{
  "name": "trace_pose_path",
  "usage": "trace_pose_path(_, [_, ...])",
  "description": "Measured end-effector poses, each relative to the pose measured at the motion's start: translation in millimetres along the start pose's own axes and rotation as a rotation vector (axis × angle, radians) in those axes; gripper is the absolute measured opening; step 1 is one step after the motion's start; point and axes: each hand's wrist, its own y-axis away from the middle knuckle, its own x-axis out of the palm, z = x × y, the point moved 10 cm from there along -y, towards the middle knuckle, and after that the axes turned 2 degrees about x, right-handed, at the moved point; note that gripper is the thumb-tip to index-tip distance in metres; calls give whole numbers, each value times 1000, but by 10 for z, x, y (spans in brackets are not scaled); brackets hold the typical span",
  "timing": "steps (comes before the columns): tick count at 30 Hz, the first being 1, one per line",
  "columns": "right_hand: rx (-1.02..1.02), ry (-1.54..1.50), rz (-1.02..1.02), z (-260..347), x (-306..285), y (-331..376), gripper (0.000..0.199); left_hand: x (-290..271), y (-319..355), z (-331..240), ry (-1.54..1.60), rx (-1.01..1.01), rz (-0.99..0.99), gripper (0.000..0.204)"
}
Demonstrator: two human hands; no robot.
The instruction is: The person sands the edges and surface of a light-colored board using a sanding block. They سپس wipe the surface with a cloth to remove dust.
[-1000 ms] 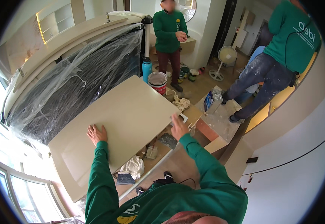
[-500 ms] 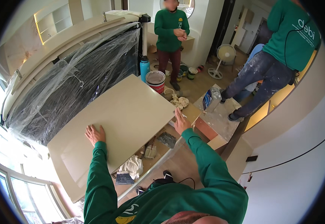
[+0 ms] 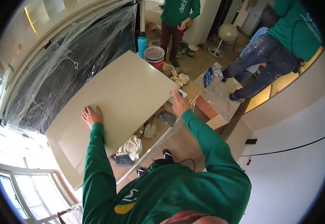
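Note:
A large, smooth beige panel [image 3: 132, 89] lies in front of me, its right corner close to my right hand. My left hand [image 3: 92, 116] rests palm down on its left part, fingers spread. At the right corner is my right hand [image 3: 180, 103], blurred, one finger pointing up along the edge. Whether it touches or grips the edge I cannot tell. Below the panel's near edge lie a dark grey flat piece [image 3: 166, 118], a small whitish block [image 3: 150, 130], a crumpled white bag or cloth [image 3: 132, 147] and a dark rectangular pad [image 3: 124, 160].
Beyond the panel stand a paint bucket [image 3: 154, 64] and a blue bottle [image 3: 142, 46]. Clear plastic [image 3: 76, 71] covers a dark surface at left. A box [image 3: 212, 77] sits on a dusty platform at right, beside a co-worker's legs [image 3: 259, 59]. Another person [image 3: 173, 33] stands behind the bucket.
The view has tilted, so the scene sits higher. My right hand has drawn slightly back along the panel's edge, its fingers less straight. My left hand stays flat on the panel.

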Motion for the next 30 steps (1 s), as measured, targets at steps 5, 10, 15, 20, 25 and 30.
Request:
trace_pose_path(5, [470, 117, 75, -1184, -118, -282, 86, 13, -64, -43, 15, 5, -18, 67])
trace_pose_path(10, [169, 137, -83, -638, -227, -202, 85, 19, -40, -6, -15, -13, 18, 69])
trace_pose_path(15, [47, 28, -45, -253, -109, -144, 88, 71, -73, 8, -8, -4, 42, 71])
trace_pose_path(20, [-103, -59, -44, 707, 344, 407, 86, 96, -77, -24, 3, -15, 36, 71])
trace_pose_path(25, [-197, -103, 117, 1196, 381, 632, 83, 51, -21, 63, -5, -7, 10, 71])
trace_pose_path(30, [202, -216, 172, 498, 288, 229, 80, 146, 25, 159, -10, -19, 27, 71])
